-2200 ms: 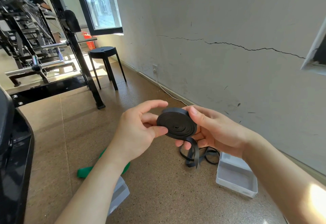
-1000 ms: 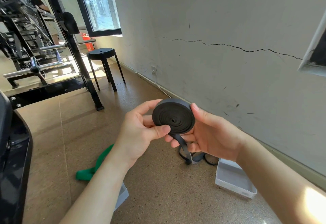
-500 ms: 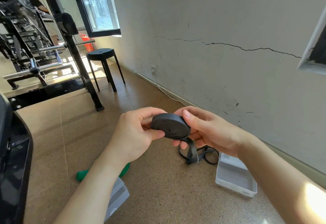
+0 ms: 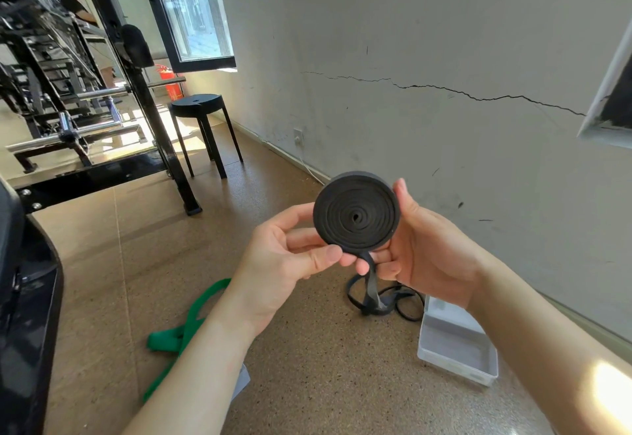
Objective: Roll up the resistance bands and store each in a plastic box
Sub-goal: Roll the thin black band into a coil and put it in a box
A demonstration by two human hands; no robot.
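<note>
I hold the coiled band (image 4: 355, 217) above the floor (image 4: 325, 383), left hand (image 4: 287, 263) pinching its lower rim, right hand (image 4: 424, 256) curled round its side, its tail seemingly reaching the floor beside the box (image 4: 455, 349) at the wall edge.

Black band (image 4: 355, 217): tight flat coil, frame centre, spiral face toward camera, loose tail trailing to floor. Green band (image 4: 184, 328): unrolled, lower left. Clear plastic box (image 4: 455, 349): seemingly open-topped, lower right.
</note>
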